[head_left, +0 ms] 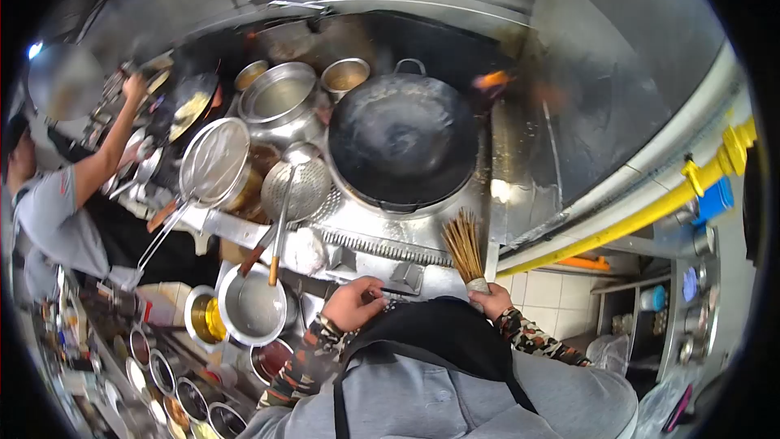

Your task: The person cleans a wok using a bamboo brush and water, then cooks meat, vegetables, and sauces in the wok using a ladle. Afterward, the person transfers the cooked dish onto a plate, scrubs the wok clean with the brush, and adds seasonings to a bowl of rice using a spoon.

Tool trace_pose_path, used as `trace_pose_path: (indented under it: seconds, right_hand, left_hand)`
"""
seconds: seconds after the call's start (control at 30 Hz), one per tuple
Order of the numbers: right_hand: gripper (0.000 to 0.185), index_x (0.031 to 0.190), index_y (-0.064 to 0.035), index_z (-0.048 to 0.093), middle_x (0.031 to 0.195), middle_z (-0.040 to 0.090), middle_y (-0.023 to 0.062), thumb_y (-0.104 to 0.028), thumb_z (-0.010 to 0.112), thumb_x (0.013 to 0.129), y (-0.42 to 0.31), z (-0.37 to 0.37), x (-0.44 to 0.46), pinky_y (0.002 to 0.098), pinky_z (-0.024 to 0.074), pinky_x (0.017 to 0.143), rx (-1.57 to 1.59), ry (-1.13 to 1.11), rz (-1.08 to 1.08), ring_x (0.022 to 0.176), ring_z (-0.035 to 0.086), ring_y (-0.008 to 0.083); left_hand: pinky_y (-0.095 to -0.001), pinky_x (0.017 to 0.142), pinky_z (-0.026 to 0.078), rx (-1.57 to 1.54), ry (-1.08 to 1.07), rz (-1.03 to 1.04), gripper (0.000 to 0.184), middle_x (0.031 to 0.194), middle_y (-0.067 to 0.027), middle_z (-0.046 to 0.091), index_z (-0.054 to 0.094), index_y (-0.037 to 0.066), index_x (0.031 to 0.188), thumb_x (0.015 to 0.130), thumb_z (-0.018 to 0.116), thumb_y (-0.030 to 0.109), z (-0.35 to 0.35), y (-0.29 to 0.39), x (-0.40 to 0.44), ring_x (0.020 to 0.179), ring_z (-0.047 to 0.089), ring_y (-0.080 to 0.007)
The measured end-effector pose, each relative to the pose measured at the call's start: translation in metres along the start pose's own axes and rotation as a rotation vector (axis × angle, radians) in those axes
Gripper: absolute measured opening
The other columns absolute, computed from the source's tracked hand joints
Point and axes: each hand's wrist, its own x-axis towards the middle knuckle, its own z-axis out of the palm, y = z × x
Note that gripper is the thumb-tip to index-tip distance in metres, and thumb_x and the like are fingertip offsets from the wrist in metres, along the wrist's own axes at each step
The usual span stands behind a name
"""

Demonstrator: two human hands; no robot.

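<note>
My right hand [493, 301] is closed around the bound base of a bamboo wok brush [465, 248], its bristles fanning up over the right front edge of the stove. My left hand [355, 302] is at the stove's front edge, beside my black apron [431, 329]. Its fingers are curled, and whether anything is in them is hidden. In front of me sits a large dark wok [404, 138], holding no food, its inside shiny. Left of the wok, a perforated skimmer [296, 193] and a ladle [301, 153] lie with their handles toward me.
A flame [492, 79] burns right of the wok. Metal pots [280, 94] and a mesh strainer [215, 161] stand left. A steel pot [253, 309] is near my left arm. A co-worker [61, 211] cooks at far left. A yellow pipe [634, 216] runs along the right.
</note>
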Motion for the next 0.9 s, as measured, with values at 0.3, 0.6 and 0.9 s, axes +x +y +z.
trace_pose_path:
  seconds: [0.3,0.6,0.9]
  right_hand:
    - [0.049,0.101,0.0026,0.062,0.092,0.067,0.0166,-0.032,0.078,0.071,0.034,-0.007,0.049,0.0374,0.0510,0.079,-0.381,-0.012,-0.303,0.084,0.065,0.0281]
    - [0.046,0.100,0.0086,0.060,0.087,0.066,0.0183,-0.023,0.078,0.071,0.014,-0.019,0.054,0.0388,0.0509,0.072,-0.497,-0.031,-0.292,0.076,0.064,0.0281]
    - [0.044,0.095,0.0057,0.055,0.070,0.060,0.0176,-0.033,0.071,0.080,0.000,0.007,0.040,0.0396,0.0465,0.037,-0.256,-0.029,0.109,0.047,0.059,0.0289]
  left_hand:
    - [-0.0242,0.065,0.045,-0.363,0.095,-0.050,0.039,0.083,-0.0017,0.062,0.058,0.002,0.116,0.084,0.071,0.019,0.047,0.046,-0.060,0.073,0.056,-0.0077]
    - [-0.0227,0.059,0.038,-0.624,0.133,0.910,0.086,0.079,-0.0027,0.056,0.052,-0.009,0.120,0.075,0.069,0.062,0.015,0.222,-0.231,0.058,0.045,-0.0065]
    - [-0.0222,0.051,0.036,-0.566,0.261,1.166,0.089,0.071,-0.0002,0.053,0.052,-0.012,0.117,0.073,0.070,0.063,0.055,0.213,-0.363,0.053,0.044,-0.0053]
